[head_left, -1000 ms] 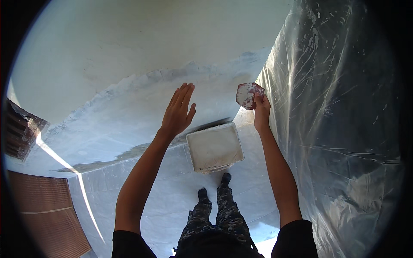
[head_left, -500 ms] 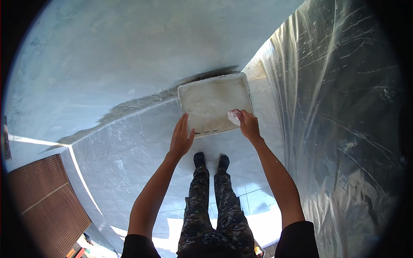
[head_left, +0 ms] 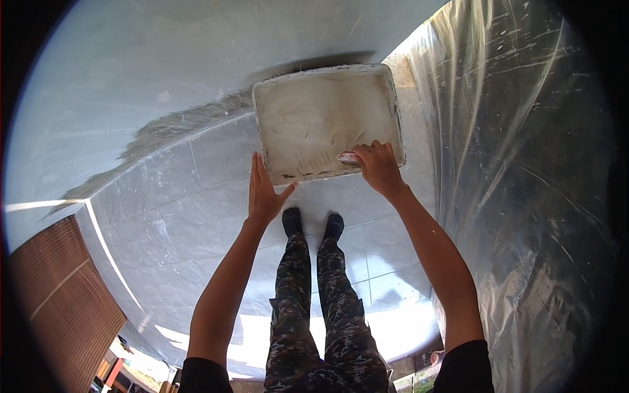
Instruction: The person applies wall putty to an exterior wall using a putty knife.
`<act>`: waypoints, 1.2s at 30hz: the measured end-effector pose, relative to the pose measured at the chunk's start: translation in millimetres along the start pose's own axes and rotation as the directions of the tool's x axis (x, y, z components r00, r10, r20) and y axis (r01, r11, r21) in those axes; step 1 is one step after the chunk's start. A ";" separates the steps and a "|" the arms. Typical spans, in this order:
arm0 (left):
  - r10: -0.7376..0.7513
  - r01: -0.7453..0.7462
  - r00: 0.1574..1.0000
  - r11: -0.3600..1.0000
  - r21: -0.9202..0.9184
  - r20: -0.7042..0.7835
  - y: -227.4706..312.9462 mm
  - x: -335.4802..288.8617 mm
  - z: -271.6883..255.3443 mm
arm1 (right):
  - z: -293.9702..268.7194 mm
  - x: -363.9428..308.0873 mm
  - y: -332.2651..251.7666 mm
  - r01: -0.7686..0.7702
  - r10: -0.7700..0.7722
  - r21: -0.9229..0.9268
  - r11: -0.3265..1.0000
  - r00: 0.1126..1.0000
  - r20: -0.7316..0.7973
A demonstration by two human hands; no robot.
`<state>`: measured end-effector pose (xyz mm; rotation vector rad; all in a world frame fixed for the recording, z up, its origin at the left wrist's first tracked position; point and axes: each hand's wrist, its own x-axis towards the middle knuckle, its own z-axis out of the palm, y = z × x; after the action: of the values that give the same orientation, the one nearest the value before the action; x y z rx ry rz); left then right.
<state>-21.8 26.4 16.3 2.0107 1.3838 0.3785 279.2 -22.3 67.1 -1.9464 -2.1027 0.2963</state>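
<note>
Watching the head feed here. The tray (head_left: 321, 73) is upper middle, far rim against the view of the wall (head_left: 164, 78), near rim toward the feet (head_left: 293, 223). My right hand (head_left: 380, 169) has its fingers clamped on the scraper (head_left: 347, 158), which sits inside the near rim toward the right corner. Can't tell if the blade touches the bottom. Left hand (head_left: 265, 196) is at the near left corner, fingers close together, thumb spread off; can't tell if they're touching the rim.

Room-wise: a strip of floor (head_left: 177, 216) runs between the tray and the plastic sheet (head_left: 517, 164) on the right, and there's a much wider stretch to the left, out to the brown blind (head_left: 65, 288).

Versus a second ago: the scraper was up in front of the wall, flat face showing, and now it's nearly edge-on at the tray. Left hand was also higher, and the tray looks bigger.
</note>
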 end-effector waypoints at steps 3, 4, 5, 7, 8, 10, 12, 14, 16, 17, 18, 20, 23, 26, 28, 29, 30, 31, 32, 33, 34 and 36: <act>0.004 -0.003 1.000 0.999 -0.053 0.013 -5.1 1.4 7.7 | 0.8 -0.5 3.5 0.035 -0.035 0.008 0.999 0.999 -0.027; 0.000 0.001 1.000 0.999 -0.054 0.013 -6.4 1.6 9.9 | 0.9 0.0 4.1 0.045 -0.044 0.021 0.999 0.998 -0.049; -0.007 0.008 1.000 0.996 -0.086 0.012 -7.5 1.4 11.8 | 1.1 -0.5 4.8 0.045 -0.044 0.021 0.999 0.998 -0.045; -0.017 0.019 1.000 0.993 -0.118 0.011 -9.2 0.0 14.5 | 0.8 -0.8 5.7 0.000 0.000 0.047 0.999 1.000 0.001; -0.022 0.022 1.000 0.989 -0.143 0.006 -8.6 -1.0 16.1 | 0.1 -1.0 6.6 0.000 0.000 0.047 0.999 1.000 0.005; -0.029 0.028 1.000 0.985 -0.168 0.002 -8.6 -2.0 16.7 | -1.1 0.9 8.1 -0.008 0.001 0.078 0.997 0.996 0.089; -0.016 0.013 1.000 0.986 -0.167 -0.017 -6.7 -1.0 17.7 | -0.5 6.4 16.8 0.012 -0.027 0.103 0.995 0.990 0.140; -0.020 0.018 1.000 0.986 -0.168 -0.008 -5.8 -0.9 16.9 | -1.1 16.1 21.3 0.031 -0.055 0.131 0.991 0.981 0.187; -0.022 0.022 1.000 0.986 -0.167 0.001 -5.1 -0.8 16.1 | -5.1 27.2 22.7 -0.018 -0.043 0.179 0.984 0.943 0.330; -0.027 0.027 1.000 0.989 -0.148 0.005 -5.6 -0.8 15.6 | -7.6 32.5 22.7 -0.018 -0.042 0.180 0.984 0.944 0.327; -0.031 0.032 0.999 0.991 -0.129 0.008 -6.0 -0.8 15.1 | -10.3 37.4 22.7 -0.038 -0.042 0.200 0.979 0.923 0.384; -0.024 0.026 1.000 0.992 -0.122 0.019 -6.0 -0.6 13.9 | -12.9 45.5 23.9 -0.059 -0.043 0.218 0.974 0.899 0.436; -0.024 0.028 0.999 0.992 -0.127 0.031 -5.3 -0.2 13.0 | -14.6 53.3 29.6 -0.289 0.053 0.319 0.903 0.811 0.583; -0.038 0.043 0.999 0.988 -0.148 0.038 -5.4 -0.1 13.2 | -16.8 56.7 38.2 -0.279 0.009 0.365 0.888 0.805 0.593; -0.043 0.050 0.998 0.986 -0.159 0.043 -4.3 0.5 13.2 | -14.9 58.5 44.8 -0.295 -0.013 0.424 0.857 0.809 0.588; -0.045 0.052 0.998 0.984 -0.168 0.044 -4.9 0.3 13.3 | -15.2 60.4 46.7 -0.295 -0.012 0.423 0.857 0.809 0.587; -0.046 0.053 0.998 0.983 -0.177 0.044 -5.2 0.0 13.3 | -15.5 62.6 48.5 -0.312 0.003 0.413 0.855 0.801 0.599; -0.043 0.051 0.998 0.983 -0.178 0.043 -5.2 -0.8 13.5 | -16.0 64.4 50.1 -0.330 0.017 0.404 0.853 0.792 0.610; -0.048 0.055 0.998 0.984 -0.167 0.045 -5.8 -1.1 13.0 | -15.6 66.3 53.1 -0.328 0.018 0.405 0.854 0.795 0.607; -0.052 0.058 0.998 0.986 -0.157 0.047 -6.2 -1.4 12.4 | -15.2 67.7 55.8 -0.398 0.077 0.374 0.838 0.765 0.640; -0.048 0.054 0.998 0.986 -0.155 0.044 -6.5 -1.7 12.0 | -14.9 67.9 58.1 -0.465 0.135 0.342 0.817 0.730 0.670; -0.053 0.058 0.998 0.988 -0.146 0.039 -4.2 -1.7 13.3 | -8.0 56.7 73.0 -0.488 0.162 0.423 0.764 0.779 0.606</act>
<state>-17.9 21.1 3.9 1.8469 1.3474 0.4059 346.8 39.9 54.2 -1.9756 -1.5864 1.5248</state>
